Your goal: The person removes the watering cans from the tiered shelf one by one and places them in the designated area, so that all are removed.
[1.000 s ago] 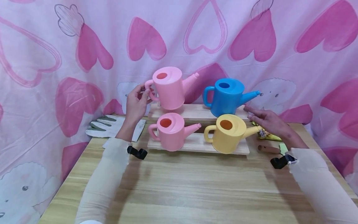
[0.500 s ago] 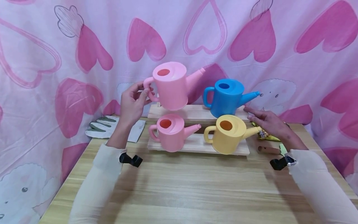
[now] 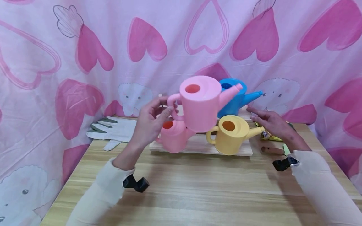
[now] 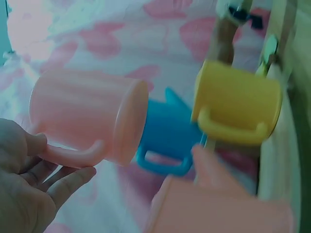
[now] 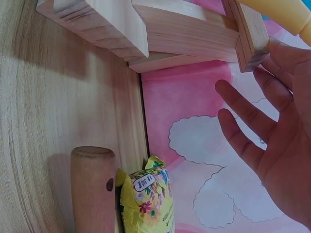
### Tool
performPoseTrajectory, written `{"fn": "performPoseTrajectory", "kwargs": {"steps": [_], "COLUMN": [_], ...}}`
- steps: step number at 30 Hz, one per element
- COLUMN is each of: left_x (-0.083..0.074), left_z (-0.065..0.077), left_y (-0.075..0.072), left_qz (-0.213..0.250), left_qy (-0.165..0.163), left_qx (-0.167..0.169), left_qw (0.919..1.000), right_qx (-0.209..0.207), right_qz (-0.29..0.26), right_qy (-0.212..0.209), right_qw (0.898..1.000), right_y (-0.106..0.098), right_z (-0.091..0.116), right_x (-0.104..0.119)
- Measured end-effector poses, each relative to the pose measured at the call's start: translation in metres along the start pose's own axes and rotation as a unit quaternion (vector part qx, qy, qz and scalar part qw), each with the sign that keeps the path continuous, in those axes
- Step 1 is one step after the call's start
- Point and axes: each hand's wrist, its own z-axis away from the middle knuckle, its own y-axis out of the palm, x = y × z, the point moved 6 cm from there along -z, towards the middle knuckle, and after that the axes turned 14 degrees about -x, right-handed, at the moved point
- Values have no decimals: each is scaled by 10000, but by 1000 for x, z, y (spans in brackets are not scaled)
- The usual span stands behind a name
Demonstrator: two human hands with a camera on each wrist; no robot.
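Our left hand [image 3: 152, 119] clamped a pink watering can [image 3: 200, 108] by its handle [image 3: 171, 100], blue can [image 3: 237, 102] at its three o'clock, right hand [image 3: 270, 121], fingers [image 5: 248, 110] apart, touched wooden stand [image 3: 198, 145]

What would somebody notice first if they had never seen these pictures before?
Probably the big pink watering can, held in the air by its handle in the left hand, partly covering the blue can. Next, perhaps the yellow can on the lower wooden shelf. Behind everything is cloth with huge pink hearts.
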Motion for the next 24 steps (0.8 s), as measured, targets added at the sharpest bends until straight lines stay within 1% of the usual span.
{"fn": "performPoseTrajectory", "kwargs": {"steps": [4, 7, 9, 10, 13, 15, 16, 20, 22, 24], "left_x": [0, 0, 1, 2, 6, 10, 12, 23, 28, 34], "left_z": [14, 27, 35, 39, 51, 58, 62, 73, 78, 85], "left_y": [18, 32, 41, 45, 56, 62, 65, 76, 81, 86], "left_qz": [374, 493, 480, 498, 459, 404, 352, 298, 348, 459], "left_qy": [-227, -304, -316, -373, -490, -550, -558, -512, -549, -674], "left_qx": [432, 757, 913, 981, 1084, 1135, 1162, 1235, 1307, 1390], "left_qw": [9981, 9954, 9942, 9932, 9918, 9912, 9910, 9906, 9893, 9869], "right_qx": [-60, -99, -135, -159, -188, -206, -201, -160, -117, -122], "right_qz": [134, 66, -213, -389, -833, -986, -1000, -585, -321, -134], "right_qy": [18, -61, -262, -394, -691, -748, -691, -320, -206, -214], "right_qw": [9999, 9999, 9993, 9983, 9940, 9921, 9924, 9976, 9992, 9996], "right_y": [1, 1, 2, 2, 2, 2, 2, 2, 1, 1], "right_z": [2, 3, 4, 4, 5, 6, 5, 1, 0, 0], "right_x": [-2, -2, -1, 0, 3, 3, 2, -2, -3, -4]}}
